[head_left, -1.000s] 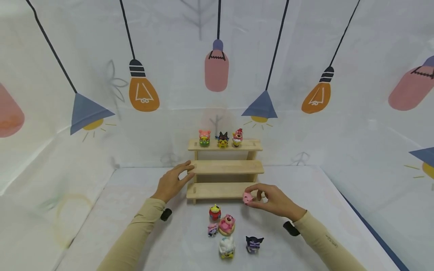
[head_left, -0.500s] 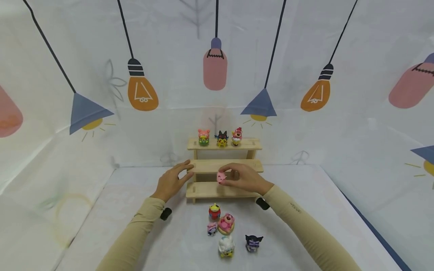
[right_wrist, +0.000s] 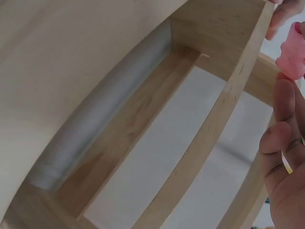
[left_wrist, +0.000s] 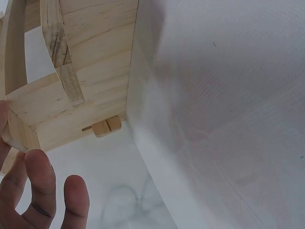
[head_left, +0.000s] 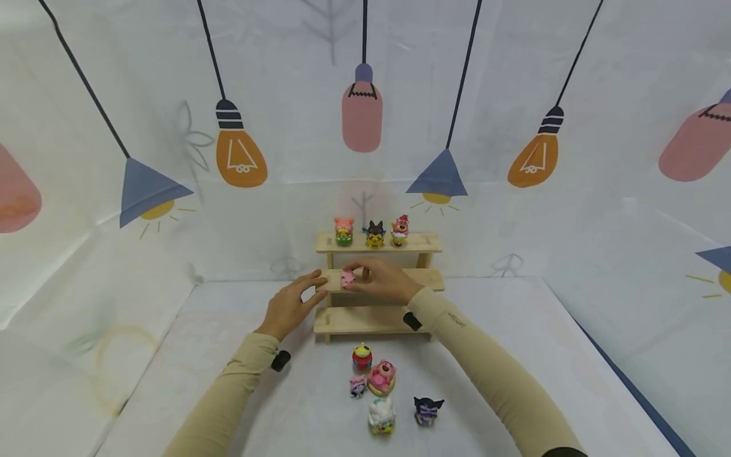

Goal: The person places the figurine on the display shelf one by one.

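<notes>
right hand [head_left: 384, 280]: fingers pinch a small pink figure [head_left: 346, 279] and hold it over the left part of the middle shelf; whether it already rests on the board is hard to tell from the head view.
left hand [head_left: 290, 306]: fingers straight and relaxed, tips against the left end of the middle shelf, holding nothing.
wooden shelf [head_left: 400, 321]: three stepped tiers, standing at the far edge of the desk [head_left: 240, 406].
top tier: three small figures [head_left: 374, 233] stand in a row.
desk, near side: five more figures [head_left: 381, 387] clustered in front of the shelf, between the two sleeves.
right wrist view: pink figure [right_wrist: 293, 53] at the fingertips [right_wrist: 284, 95], just beside a shelf board.
</notes>
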Tool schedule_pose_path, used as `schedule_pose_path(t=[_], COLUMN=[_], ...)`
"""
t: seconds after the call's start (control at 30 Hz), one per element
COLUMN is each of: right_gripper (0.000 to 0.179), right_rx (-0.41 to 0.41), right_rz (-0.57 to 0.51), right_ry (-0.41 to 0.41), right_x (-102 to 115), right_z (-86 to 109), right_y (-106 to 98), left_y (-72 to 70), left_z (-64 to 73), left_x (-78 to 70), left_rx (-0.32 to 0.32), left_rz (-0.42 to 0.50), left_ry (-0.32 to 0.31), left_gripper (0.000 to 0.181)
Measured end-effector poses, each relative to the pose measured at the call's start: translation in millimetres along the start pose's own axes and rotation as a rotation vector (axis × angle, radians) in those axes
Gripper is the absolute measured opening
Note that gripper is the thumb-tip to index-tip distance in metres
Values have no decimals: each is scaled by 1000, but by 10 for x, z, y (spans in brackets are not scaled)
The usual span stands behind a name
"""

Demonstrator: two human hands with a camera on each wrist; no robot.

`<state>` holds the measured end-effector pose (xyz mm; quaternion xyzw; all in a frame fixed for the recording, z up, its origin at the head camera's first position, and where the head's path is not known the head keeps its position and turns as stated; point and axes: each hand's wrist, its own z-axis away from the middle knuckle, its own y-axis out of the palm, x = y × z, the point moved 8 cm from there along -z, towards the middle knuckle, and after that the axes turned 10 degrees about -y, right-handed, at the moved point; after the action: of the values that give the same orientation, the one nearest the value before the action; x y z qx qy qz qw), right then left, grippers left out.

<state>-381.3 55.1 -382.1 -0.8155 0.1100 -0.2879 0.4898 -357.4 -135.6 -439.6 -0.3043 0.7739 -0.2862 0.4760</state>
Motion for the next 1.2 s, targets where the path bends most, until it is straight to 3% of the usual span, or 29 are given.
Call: schedule_pose_path(t=[0.27,0.77,1.03,1.2], right_gripper=[44,45,46,42], right_rx=[27,18,-19,-58], right_rz=[10,-33,-91,-88], right_ry=[10,12,9,-77], right_x=[-54,-123,-54,97], right_z=[-156,-149,-37,141], right_y=[133,196,68,-68], left_y=[24,34,36,14], left_z=[-18,-24,-20,-5], left_x=[40,23,17,12], left_rx=[17,9,1,-19], left_rz=[-4,3,14,21], left_ry=[-14,-2,1,8], left_gripper=[38,37,35,36])
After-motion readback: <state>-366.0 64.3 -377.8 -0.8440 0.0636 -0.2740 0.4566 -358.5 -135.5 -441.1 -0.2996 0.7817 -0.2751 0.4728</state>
